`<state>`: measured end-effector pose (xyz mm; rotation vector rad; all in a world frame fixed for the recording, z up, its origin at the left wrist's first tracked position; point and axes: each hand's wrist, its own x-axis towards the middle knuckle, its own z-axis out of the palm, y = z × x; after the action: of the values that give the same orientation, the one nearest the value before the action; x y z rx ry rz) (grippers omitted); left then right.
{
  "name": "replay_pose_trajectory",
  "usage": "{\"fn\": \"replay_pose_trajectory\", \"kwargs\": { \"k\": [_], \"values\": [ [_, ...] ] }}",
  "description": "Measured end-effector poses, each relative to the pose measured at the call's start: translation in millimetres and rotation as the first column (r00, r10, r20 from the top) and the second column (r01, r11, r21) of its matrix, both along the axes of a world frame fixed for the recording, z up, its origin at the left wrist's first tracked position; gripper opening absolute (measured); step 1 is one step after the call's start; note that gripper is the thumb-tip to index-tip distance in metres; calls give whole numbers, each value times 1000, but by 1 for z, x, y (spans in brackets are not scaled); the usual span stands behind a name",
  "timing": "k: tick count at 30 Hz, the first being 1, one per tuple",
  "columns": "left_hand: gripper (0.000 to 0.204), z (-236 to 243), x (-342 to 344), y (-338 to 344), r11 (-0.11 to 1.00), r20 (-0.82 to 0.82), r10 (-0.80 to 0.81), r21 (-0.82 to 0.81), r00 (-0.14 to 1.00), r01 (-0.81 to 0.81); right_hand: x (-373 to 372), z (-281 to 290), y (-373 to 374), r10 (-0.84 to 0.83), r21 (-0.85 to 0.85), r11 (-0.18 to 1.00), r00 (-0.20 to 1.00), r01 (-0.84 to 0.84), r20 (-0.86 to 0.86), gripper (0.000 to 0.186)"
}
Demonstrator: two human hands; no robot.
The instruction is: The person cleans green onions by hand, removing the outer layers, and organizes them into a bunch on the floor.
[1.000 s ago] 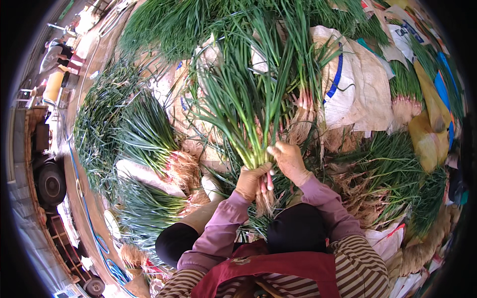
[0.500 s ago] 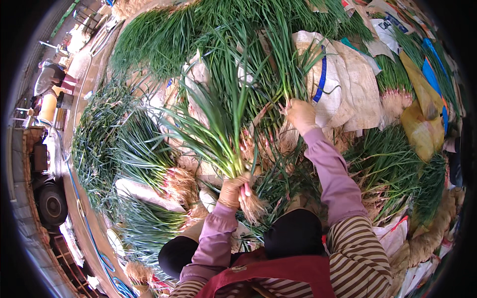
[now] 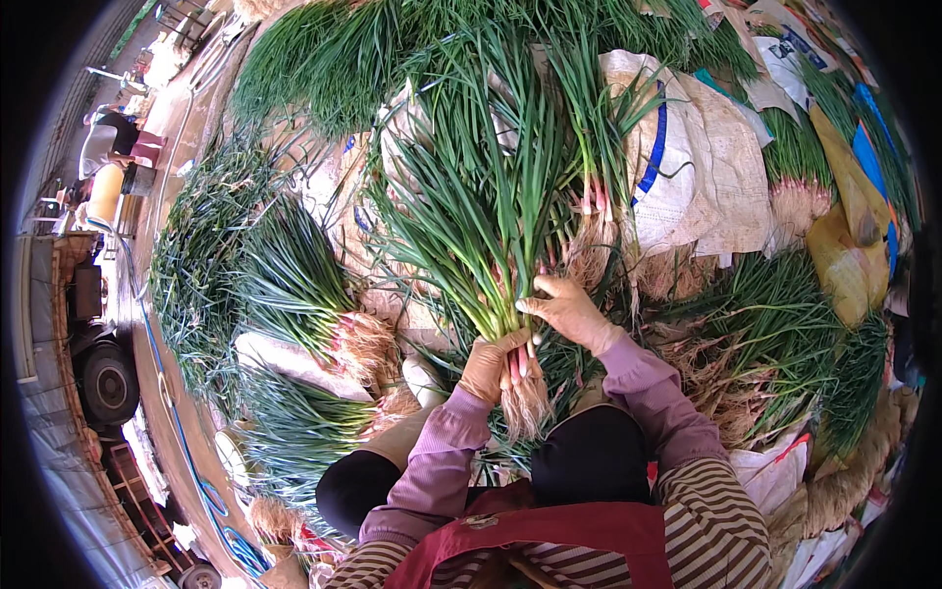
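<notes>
My left hand (image 3: 488, 365), in a pale glove, is wrapped round the lower stems of a bunch of green onions (image 3: 491, 265). Its pinkish-white bulbs and tan roots hang below the fist, while the long leaves fan away from me. My right hand (image 3: 572, 312), gloved too, closes thumb and fingers on the same stems, just above and right of the left hand. Part of that grip is hidden. Beyond the right hand, more green onions (image 3: 594, 187) lie with their bulbs and roots toward me, beside a pale woven sack (image 3: 702, 167).
Root-trimmed-looking heaps are not discernible, but onion bundles (image 3: 304, 285) lie at left and a loose pile (image 3: 756, 334) at right. Further leaves (image 3: 324, 69) spread across the back. A blue hose (image 3: 167, 383) runs along the left floor, near a wheel (image 3: 108, 383) and a distant person (image 3: 108, 142).
My right hand has come back from the far onions to the stems in my left hand. The held bunch has shifted slightly right and looks fuller.
</notes>
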<state>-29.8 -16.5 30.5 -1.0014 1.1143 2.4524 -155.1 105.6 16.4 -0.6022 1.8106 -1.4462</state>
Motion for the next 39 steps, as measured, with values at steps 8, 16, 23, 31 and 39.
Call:
{"fn": "replay_pose_trajectory", "kwargs": {
  "k": [8, 16, 23, 31, 39],
  "values": [
    [25, 21, 2, 7, 972, -72, 174, -147, 982, -183, -12, -29, 21, -266, 202, 909, 880, 365, -393, 22],
    [18, 8, 3, -8, 972, -157, 227, -22, 961, -234, -137, 0, 15, -241, 386, 760, 779, 522, -578, 28],
    [18, -2, 2, -11, 988, -117, 149, -24, 982, -153, -156, 7, -5, -227, 403, 841, 912, 361, -342, 24],
    [12, -14, -3, 2, 992, -140, 77, 108, 987, -62, 6, 6, 1, -5, 156, 977, 745, 146, -667, 20],
    [20, 13, -19, 13, 996, -7, 56, -65, 998, -57, -13, -13, 12, -267, 159, 849, 670, 503, -693, 14]
  ]
}}
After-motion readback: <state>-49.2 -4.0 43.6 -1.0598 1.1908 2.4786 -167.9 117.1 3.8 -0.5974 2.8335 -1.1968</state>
